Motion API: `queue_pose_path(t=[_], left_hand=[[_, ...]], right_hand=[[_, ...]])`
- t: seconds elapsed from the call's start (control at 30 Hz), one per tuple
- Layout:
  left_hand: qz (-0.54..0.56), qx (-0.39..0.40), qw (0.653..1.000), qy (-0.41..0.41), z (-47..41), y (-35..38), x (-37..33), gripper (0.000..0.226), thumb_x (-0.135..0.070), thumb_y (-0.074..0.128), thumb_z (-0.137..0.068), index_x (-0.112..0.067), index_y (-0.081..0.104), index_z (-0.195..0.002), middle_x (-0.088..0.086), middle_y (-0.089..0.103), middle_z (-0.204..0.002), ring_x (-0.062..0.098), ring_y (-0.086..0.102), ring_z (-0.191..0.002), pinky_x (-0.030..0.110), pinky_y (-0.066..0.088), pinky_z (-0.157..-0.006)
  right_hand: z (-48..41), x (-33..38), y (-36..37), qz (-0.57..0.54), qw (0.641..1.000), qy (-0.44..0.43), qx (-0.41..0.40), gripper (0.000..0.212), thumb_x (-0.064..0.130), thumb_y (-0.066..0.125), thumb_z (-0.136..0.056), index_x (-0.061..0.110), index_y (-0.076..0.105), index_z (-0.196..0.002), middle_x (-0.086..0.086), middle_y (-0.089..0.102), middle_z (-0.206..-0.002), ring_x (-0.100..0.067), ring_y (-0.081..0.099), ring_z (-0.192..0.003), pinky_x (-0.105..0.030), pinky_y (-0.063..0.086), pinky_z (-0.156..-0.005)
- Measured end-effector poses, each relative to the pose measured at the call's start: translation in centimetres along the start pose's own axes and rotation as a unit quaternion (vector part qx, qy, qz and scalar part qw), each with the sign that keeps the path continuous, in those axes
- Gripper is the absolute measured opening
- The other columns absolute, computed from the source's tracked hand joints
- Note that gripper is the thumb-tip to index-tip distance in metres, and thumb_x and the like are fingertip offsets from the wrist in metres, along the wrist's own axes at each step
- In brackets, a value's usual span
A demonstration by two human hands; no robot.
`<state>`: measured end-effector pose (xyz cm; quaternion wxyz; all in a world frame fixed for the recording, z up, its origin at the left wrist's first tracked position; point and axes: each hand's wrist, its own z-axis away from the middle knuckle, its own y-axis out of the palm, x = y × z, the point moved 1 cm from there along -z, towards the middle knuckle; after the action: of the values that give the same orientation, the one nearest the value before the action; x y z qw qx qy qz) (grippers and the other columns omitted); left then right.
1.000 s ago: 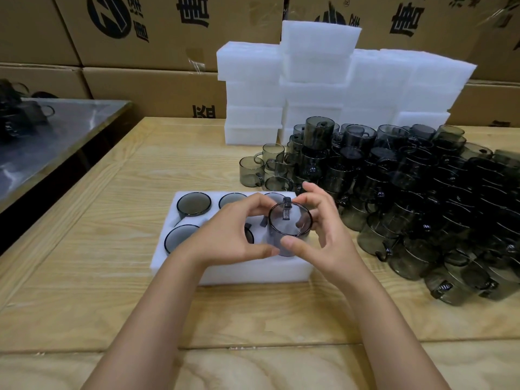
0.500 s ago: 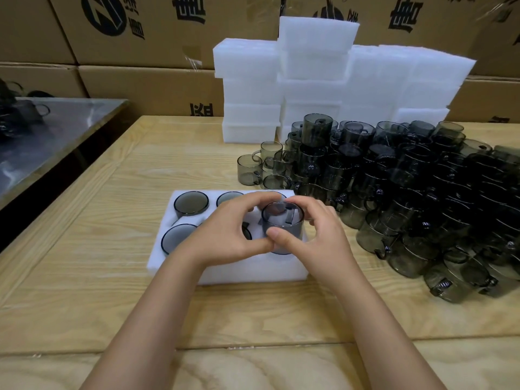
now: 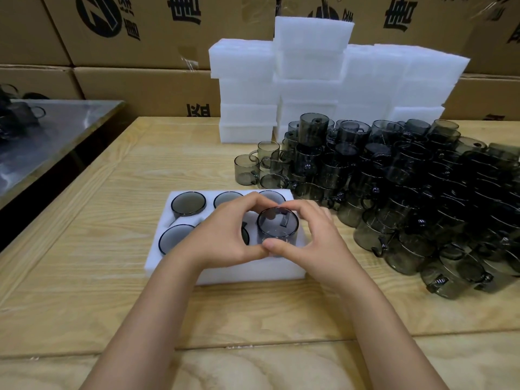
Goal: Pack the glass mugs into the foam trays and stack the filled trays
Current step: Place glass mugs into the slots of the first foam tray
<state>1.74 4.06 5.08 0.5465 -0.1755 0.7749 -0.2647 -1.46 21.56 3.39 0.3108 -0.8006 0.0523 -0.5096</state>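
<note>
A white foam tray [image 3: 180,263] lies on the wooden table in front of me, with several smoky glass mugs sunk into its holes. One more smoky glass mug [image 3: 277,225] stands partly down in the tray's front right hole, base up. My left hand [image 3: 225,235] and my right hand [image 3: 309,240] curl round this mug from both sides, thumbs meeting at its near side and fingertips at its far side. The tray's middle holes are partly hidden by my left hand.
A big heap of loose smoky mugs [image 3: 408,192] covers the table's right side. Stacked white foam trays [image 3: 309,80] stand behind it against cardboard boxes [image 3: 140,29]. A metal table [image 3: 42,142] with more mugs is at the far left.
Both hands have lowered the mug from above the tray down into the front right hole. The view has shifted slightly.
</note>
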Motion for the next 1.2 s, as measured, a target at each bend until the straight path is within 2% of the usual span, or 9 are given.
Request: queue_pose_path(t=[0.23,0.33,0.47,0.67,0.8,0.93,1.03,1.1,1.2], left_hand=[[-0.012,0.017,1.000,-0.011,-0.1,0.0,0.3,0.049,-0.032,0.083,-0.066,-0.035,0.056,-0.107,-0.021,0.061,-0.102,0.002,0.057,-0.101,0.023,0.046,-0.083],[-0.016,0.023,1.000,-0.009,-0.2,0.0,0.3,0.050,-0.022,0.085,-0.066,-0.036,0.055,-0.104,-0.018,0.061,-0.102,0.000,0.056,-0.098,0.019,0.044,-0.080],[-0.020,0.029,0.999,0.005,-0.3,0.0,0.2,0.051,-0.021,0.084,-0.066,-0.040,0.052,-0.102,-0.012,0.063,-0.109,0.002,0.057,-0.103,0.025,0.045,-0.086],[0.060,0.033,0.997,-0.045,-0.7,0.1,0.1,0.022,-0.034,0.055,-0.079,-0.031,0.064,-0.099,-0.008,0.064,-0.115,0.005,0.055,-0.112,0.033,0.043,-0.099],[-0.137,-0.021,0.990,-0.018,-1.0,1.0,-0.3,0.060,-0.055,0.025,-0.091,-0.010,0.064,-0.100,0.005,0.067,-0.101,0.022,0.057,-0.099,0.044,0.043,-0.087],[-0.183,-0.122,0.973,0.067,-0.8,1.6,-2.1,0.064,-0.053,0.022,-0.091,-0.011,0.055,-0.125,0.002,0.058,-0.128,0.019,0.050,-0.118,0.033,0.034,-0.098],[-0.221,-0.016,0.973,0.068,-1.4,2.2,-2.8,0.075,-0.063,0.019,-0.088,-0.021,0.028,-0.149,-0.003,0.029,-0.155,0.011,0.022,-0.143,0.032,0.016,-0.115],[-0.253,0.059,0.965,0.039,-1.5,2.7,-2.4,0.072,-0.065,0.018,-0.087,-0.030,0.020,-0.150,-0.009,0.016,-0.159,0.006,0.005,-0.146,0.034,0.002,-0.119],[-0.276,0.084,0.957,0.019,-1.2,3.3,-1.7,0.071,-0.066,0.014,-0.086,-0.036,0.011,-0.151,-0.011,0.007,-0.160,0.005,-0.004,-0.146,0.036,-0.003,-0.119]], right_hand=[[-0.3,-0.4,-0.6,0.006,0.999,0.009,0.036,0.051,0.067,0.067,-0.055,0.048,0.054,-0.101,0.026,0.049,-0.106,0.004,0.037,-0.113,-0.008,0.028,-0.086],[-0.5,-0.5,-0.9,-0.020,0.999,0.008,0.026,0.032,0.070,0.056,-0.073,0.049,0.056,-0.097,0.023,0.053,-0.105,0.005,0.041,-0.113,-0.014,0.030,-0.089],[-0.5,-0.7,-0.4,0.019,1.000,0.007,-0.012,0.016,0.049,0.056,-0.085,0.039,0.060,-0.096,0.023,0.053,-0.105,0.001,0.041,-0.112,-0.025,0.032,-0.093],[-0.4,-1.1,-0.3,0.101,0.994,0.000,-0.035,0.028,0.051,0.061,-0.081,0.029,0.064,-0.099,0.015,0.045,-0.110,-0.007,0.037,-0.116,-0.034,0.031,-0.102],[-0.3,-0.4,0.4,0.118,0.991,-0.022,-0.054,0.039,0.047,0.043,-0.087,0.025,0.065,-0.110,0.008,0.050,-0.117,-0.010,0.039,-0.120,-0.036,0.030,-0.105],[-0.7,0.9,1.0,0.171,0.983,-0.061,0.037,0.049,0.043,0.023,-0.096,0.034,0.036,-0.142,0.015,0.030,-0.150,-0.007,0.010,-0.144,-0.038,0.001,-0.119],[-1.0,1.7,1.4,0.286,0.947,-0.100,0.111,0.063,0.045,0.027,-0.089,0.035,0.013,-0.149,0.014,0.009,-0.157,-0.008,-0.008,-0.145,-0.042,-0.013,-0.116],[-1.4,1.8,1.1,0.352,0.918,-0.101,0.150,0.077,0.050,0.037,-0.085,0.032,0.003,-0.151,0.008,0.003,-0.159,-0.013,-0.010,-0.145,-0.047,-0.011,-0.116],[-1.6,1.5,0.9,0.365,0.899,-0.094,0.224,0.101,0.068,0.052,-0.071,0.034,-0.002,-0.150,0.008,-0.004,-0.159,-0.015,-0.014,-0.145,-0.050,-0.006,-0.116]])
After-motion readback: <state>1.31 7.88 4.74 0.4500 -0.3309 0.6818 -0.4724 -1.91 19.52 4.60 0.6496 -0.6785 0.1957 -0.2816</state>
